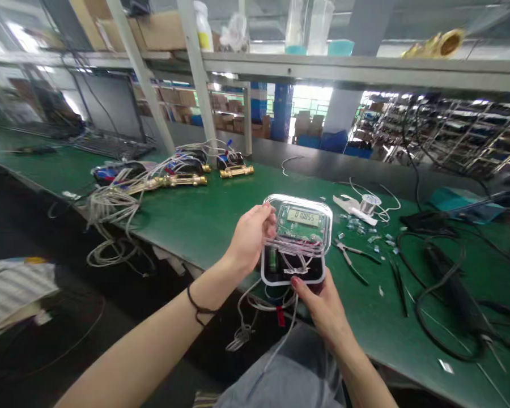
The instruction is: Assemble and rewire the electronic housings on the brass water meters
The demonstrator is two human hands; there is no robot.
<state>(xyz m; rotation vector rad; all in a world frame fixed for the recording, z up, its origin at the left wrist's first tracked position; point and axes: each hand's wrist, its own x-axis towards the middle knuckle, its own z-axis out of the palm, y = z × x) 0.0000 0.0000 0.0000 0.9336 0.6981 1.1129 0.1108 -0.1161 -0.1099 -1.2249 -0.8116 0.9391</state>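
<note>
My left hand (pixel 253 232) has its fingers curled at the left edge of a clear plastic cover (pixel 280 199). Below and behind that cover is a green circuit board (pixel 295 231) with a lit-up row of digits on its LCD (pixel 303 217). My right hand (pixel 323 306) grips the lower right of the open meter housing (pixel 276 277), thumb on its front rim. Inside the housing lie a green cylindrical battery (pixel 272 259) and thin wires. Grey cables (pixel 255 306) hang below it, beside a red tag (pixel 280 316).
Pliers (pixel 352 255), tweezers (pixel 398 286) and a soldering iron (pixel 454 289) lie to the right on the green bench (pixel 221 221). Beyond them are a solder spool (pixel 369 204) and scattered small packets. Brass-piped meters (pixel 182 179) with tangled cables sit left. A shelf (pixel 365 68) spans above.
</note>
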